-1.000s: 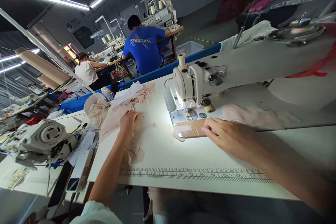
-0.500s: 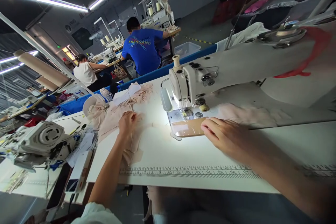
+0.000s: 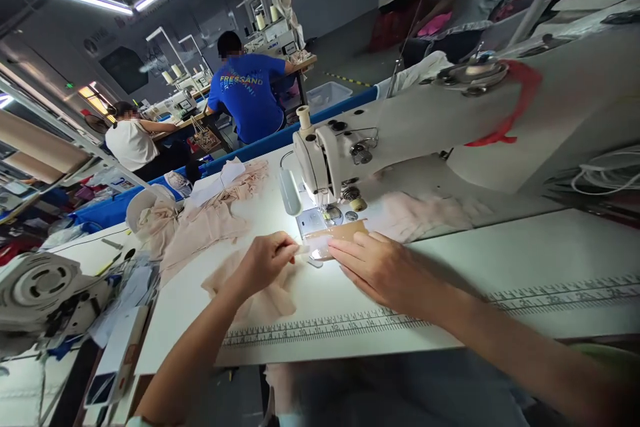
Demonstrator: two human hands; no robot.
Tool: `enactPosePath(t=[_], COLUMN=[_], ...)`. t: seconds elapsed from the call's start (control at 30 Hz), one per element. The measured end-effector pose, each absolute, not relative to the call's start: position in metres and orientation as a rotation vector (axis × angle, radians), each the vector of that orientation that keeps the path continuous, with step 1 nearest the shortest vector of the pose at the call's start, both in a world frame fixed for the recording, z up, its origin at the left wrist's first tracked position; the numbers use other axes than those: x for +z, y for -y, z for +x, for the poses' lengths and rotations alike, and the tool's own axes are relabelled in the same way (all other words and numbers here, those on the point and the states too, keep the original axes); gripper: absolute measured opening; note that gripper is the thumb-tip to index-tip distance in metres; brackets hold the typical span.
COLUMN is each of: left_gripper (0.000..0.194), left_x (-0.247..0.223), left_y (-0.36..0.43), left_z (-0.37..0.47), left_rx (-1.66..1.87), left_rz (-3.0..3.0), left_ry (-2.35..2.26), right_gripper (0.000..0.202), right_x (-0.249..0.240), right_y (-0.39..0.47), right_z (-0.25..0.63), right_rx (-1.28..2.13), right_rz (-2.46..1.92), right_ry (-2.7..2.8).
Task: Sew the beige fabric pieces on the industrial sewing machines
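My left hand (image 3: 267, 260) is closed in a pinch on the edge of a thin beige fabric piece (image 3: 275, 299), just left of the needle area. The rest of that piece lies loosely on the table under my wrist. A pale end pokes out past my fingertips. My right hand (image 3: 383, 265) rests with fingers stretched flat on the glossy tan plate (image 3: 345, 232) in front of the presser foot. Behind both hands stands the white sewing machine (image 3: 320, 160), its lamp lighting the metal needle plate (image 3: 311, 219). Whether fabric lies under my right fingers is hard to see.
More beige fabric (image 3: 210, 227) is heaped at the left, and another bunch (image 3: 425, 213) lies under the machine arm. A printed ruler (image 3: 330, 330) runs along the table's front edge. A second machine (image 3: 45, 290) stands left. Other people sit beyond the blue-edged table.
My left hand has moved right, bringing the fabric piece toward the needle area. My right hand has shifted left along the tan plate, its curled fingers now stretched out. The view has turned right.
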State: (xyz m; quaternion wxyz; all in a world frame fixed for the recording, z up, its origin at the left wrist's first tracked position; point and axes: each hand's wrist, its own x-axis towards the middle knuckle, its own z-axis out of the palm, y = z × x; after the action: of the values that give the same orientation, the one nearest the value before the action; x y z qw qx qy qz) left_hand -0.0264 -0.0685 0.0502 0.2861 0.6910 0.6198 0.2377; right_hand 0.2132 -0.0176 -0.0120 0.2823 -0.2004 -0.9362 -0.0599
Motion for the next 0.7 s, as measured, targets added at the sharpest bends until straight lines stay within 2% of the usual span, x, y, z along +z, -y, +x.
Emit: enactPosePath(t=[0.13, 0.27, 0.7], left_gripper=[0.015, 0.011, 0.011], left_x=[0.035, 0.018, 0.004], left_y=[0.034, 0.013, 0.011], left_z=[0.002, 0.01, 0.01], left_rx=[0.668, 0.664, 0.655], left_rz=[1.689, 1.64, 1.719], left_ry=[-1.53, -1.604, -1.792], right_gripper=[0.025, 0.024, 0.031], right_x=[-0.008, -0.005, -0.01], right_y=[0.015, 0.015, 0.011], right_z=[0.211, 0.212, 0.222], right_rx=[-0.236, -0.226, -0.015], right_rz=[-0.536, -0.561, -0.619], right_ry=[2.514, 2.531, 2.451])
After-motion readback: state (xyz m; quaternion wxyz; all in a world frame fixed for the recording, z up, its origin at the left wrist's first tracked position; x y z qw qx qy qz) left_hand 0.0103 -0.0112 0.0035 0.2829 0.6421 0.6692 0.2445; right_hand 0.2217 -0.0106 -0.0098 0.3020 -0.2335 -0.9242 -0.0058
